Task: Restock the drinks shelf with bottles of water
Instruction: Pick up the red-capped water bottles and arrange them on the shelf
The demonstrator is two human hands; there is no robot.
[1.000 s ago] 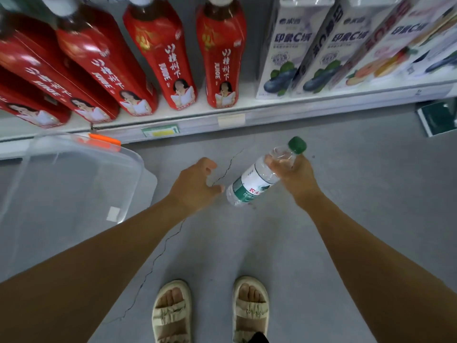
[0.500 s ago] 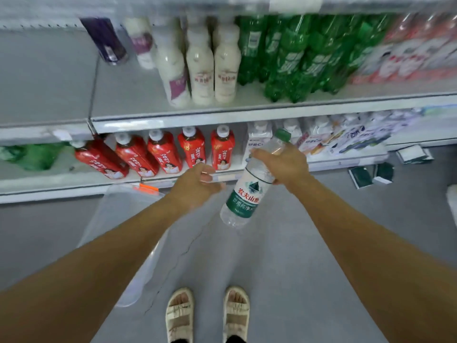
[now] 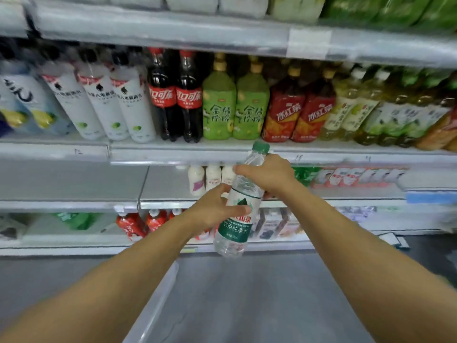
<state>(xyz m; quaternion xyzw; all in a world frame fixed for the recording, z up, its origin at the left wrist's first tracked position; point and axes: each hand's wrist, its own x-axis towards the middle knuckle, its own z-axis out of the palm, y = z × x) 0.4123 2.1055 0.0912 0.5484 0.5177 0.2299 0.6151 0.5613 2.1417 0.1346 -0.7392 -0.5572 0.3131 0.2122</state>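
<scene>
Green-capped and clear, the water bottle [image 3: 237, 209] sits nearly upright in front of the drinks shelf [image 3: 173, 154], held in the air by both my hands. My right hand [image 3: 268, 174] curls round its shoulder below the cap. My left hand [image 3: 215, 206] wraps fingers and thumb round the labelled middle.

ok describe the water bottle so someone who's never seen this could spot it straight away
Start at the grey drinks shelf lined with cola and tea bottles. Just in front of and below its edge, both hands hold one clear water bottle: the right hand near the neck, the left hand at the label. It alone has a green cap and a green and white label, and stands on no shelf.
</scene>
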